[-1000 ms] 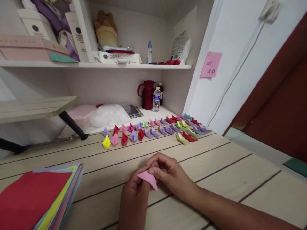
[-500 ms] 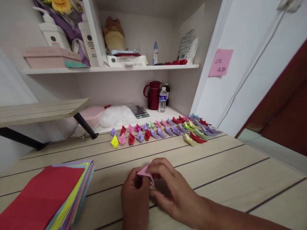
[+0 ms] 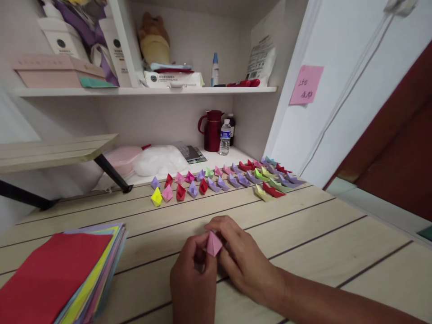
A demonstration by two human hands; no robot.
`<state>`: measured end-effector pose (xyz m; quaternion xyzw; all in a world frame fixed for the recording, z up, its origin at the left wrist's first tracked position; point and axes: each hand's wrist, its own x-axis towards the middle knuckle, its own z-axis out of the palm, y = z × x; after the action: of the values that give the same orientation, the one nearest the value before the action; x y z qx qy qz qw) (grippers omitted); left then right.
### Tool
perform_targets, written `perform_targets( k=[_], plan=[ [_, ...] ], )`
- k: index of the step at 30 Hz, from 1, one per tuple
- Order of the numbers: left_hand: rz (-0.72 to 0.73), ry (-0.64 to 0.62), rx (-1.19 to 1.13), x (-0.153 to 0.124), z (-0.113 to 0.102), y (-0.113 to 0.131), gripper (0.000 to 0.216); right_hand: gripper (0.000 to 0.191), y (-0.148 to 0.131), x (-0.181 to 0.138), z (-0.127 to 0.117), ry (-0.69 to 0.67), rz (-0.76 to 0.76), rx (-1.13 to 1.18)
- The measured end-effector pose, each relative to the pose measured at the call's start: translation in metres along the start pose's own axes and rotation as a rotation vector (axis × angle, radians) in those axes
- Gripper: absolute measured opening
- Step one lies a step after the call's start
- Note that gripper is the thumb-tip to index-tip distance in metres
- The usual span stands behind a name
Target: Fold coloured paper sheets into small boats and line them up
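A small pink folded paper boat (image 3: 213,244) is pinched between my two hands above the wooden table (image 3: 158,245). My left hand (image 3: 195,270) grips its left side with thumb and fingertips. On the other side, the bent fingers of my right hand (image 3: 241,256) close on the boat's right edge and partly cover it. Its pointed, diamond-like face is turned up toward me. Beyond my hands, several folded paper boats stand in rows, among them a yellow boat (image 3: 156,197), a pink boat (image 3: 167,193) and a red boat (image 3: 274,191).
At the left lies a stack of coloured paper (image 3: 57,270), red on top. Behind the boats are a plastic bag (image 3: 160,161), a dark red jug (image 3: 212,131) and a water bottle (image 3: 225,137). A small raised wooden stand (image 3: 57,150) with black legs is at the left.
The pink boat has turned, so a diamond-shaped face now shows instead of a long slanted edge. My right fingers have drawn closer around it. The whole view has shifted slightly.
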<state>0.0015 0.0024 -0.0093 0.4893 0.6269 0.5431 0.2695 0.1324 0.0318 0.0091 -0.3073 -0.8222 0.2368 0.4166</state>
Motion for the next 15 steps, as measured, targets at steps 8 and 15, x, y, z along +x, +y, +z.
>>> perform_targets(
  k=[8,15],
  plan=[
    [0.279,0.114,0.184,-0.005,0.002,-0.002,0.014,0.033,0.006,-0.005,0.005,0.072,0.188,0.043],
    [0.189,0.110,0.099,-0.006,0.003,0.007,0.007,0.029,0.003,-0.005,0.002,0.040,0.182,0.172]
  ],
)
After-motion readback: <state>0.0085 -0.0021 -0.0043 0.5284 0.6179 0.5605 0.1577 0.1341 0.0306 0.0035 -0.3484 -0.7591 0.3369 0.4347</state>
